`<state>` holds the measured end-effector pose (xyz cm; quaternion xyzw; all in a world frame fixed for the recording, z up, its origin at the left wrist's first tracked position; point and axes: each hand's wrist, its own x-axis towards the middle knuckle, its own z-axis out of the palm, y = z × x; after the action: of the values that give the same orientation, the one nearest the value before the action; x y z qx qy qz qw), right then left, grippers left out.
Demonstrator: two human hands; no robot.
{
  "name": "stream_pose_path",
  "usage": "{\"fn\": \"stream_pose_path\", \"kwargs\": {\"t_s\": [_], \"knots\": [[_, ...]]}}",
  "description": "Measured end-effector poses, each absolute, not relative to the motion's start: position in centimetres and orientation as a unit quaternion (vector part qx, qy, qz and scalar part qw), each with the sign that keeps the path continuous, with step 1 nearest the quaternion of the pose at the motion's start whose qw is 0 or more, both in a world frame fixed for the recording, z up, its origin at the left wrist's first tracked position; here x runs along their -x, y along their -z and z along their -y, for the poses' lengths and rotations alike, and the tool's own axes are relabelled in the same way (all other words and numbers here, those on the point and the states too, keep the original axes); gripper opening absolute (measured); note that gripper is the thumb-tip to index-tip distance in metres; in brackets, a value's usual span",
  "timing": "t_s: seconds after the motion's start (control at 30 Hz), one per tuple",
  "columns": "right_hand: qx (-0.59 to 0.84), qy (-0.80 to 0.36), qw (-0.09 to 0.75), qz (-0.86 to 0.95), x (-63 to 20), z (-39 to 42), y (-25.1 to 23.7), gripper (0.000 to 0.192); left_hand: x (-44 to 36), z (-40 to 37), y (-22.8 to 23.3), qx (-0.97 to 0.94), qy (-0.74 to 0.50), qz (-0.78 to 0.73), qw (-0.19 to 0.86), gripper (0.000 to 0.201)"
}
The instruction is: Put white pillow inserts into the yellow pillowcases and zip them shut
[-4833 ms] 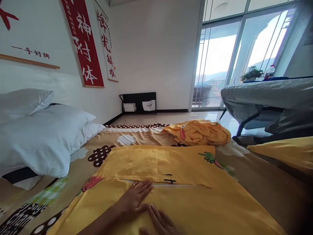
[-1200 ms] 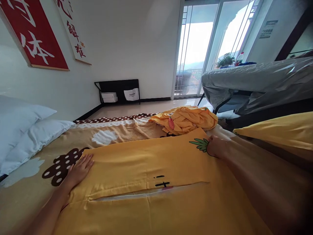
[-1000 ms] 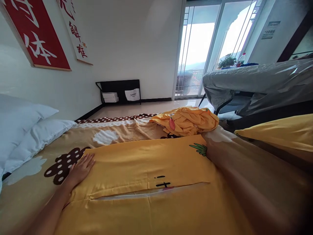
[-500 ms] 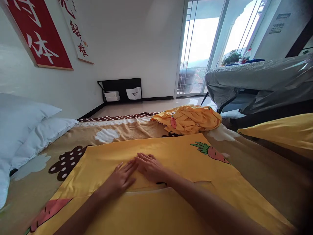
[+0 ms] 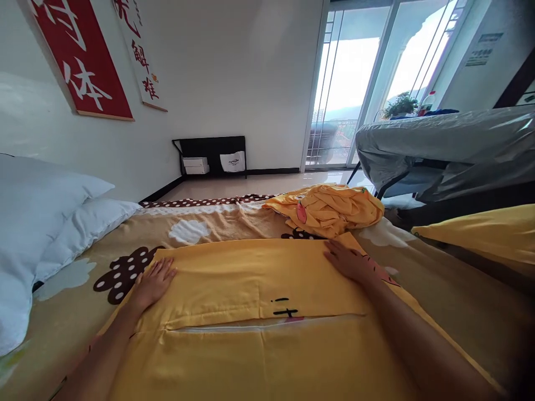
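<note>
A yellow pillowcase with a carrot print lies flat on the patterned bed sheet in front of me. Its far half is folded toward me over a white zipper line. My left hand rests palm down on the left edge of the folded part, fingers spread. My right hand lies flat on the right far corner, covering the carrot print. Neither hand grips the cloth.
A crumpled yellow cloth lies just beyond the pillowcase. White pillows are stacked at the left by the wall. Another yellow fabric lies at the right. A plastic-covered table stands by the glass doors.
Half a second ago both hands were together at the middle of the pillowcase. They have slid apart to its left and right edges, flattening the fold.
</note>
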<state>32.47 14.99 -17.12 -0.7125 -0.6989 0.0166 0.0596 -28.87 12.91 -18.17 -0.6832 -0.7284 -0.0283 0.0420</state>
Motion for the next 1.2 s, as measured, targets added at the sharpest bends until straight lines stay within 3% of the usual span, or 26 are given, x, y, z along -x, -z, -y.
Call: {"fn": "stream_pose_path", "kwargs": {"t_s": [0.13,0.37,0.5,0.63,0.8,0.9,1.2], "knots": [[0.738,0.005,0.071,0.671,-35.4,-14.6,17.9,0.062,23.9,-11.1,16.3,0.688,0.024,0.725,0.037,0.057],[0.768,0.032,0.095,0.633,-34.9,-14.5,17.5,0.055,13.3,-7.0,15.6,0.873,0.019,0.484,-0.059,0.055],[0.773,0.065,0.109,0.622,-32.2,-13.7,15.7,0.049,13.6,-7.3,15.7,0.861,0.029,0.505,-0.047,0.053],[0.667,0.062,0.115,0.734,-24.0,-12.3,14.9,0.039,14.0,-7.6,15.3,0.85,0.022,0.524,-0.047,0.053],[0.442,-0.029,0.139,0.886,-10.8,-9.0,16.1,0.048,13.9,-7.5,15.3,0.852,0.019,0.521,-0.052,0.053],[0.35,-0.105,0.169,0.915,-7.1,-8.9,16.1,0.056,14.5,-7.7,15.4,0.855,0.028,0.516,-0.048,0.056],[0.47,-0.116,0.128,0.866,-8.4,-14.4,15.5,0.061,21.3,-11.5,16.2,0.78,0.048,0.623,-0.037,0.055]]}}
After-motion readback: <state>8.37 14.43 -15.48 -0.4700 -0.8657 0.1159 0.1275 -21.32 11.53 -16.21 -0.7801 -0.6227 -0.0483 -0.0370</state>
